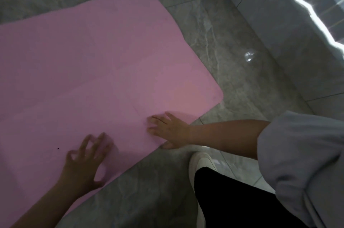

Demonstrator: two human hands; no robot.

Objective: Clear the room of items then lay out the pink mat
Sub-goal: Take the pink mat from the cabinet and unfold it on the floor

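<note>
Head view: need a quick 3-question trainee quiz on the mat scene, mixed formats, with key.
1. True or false: the flat pink foam mat is rolled up in a tight cylinder.
2. Multiple choice: the right hand is
A. pressing flat on the mat near its edge
B. holding a white shoe
C. out of view
3. Fill in: the left hand has its fingers spread and is over the ____.

Key:
1. False. The mat lies spread on the grey marble-patterned tile floor.
2. A. The white shoe stands on the floor beside the mat, untouched.
3. mat.
</note>
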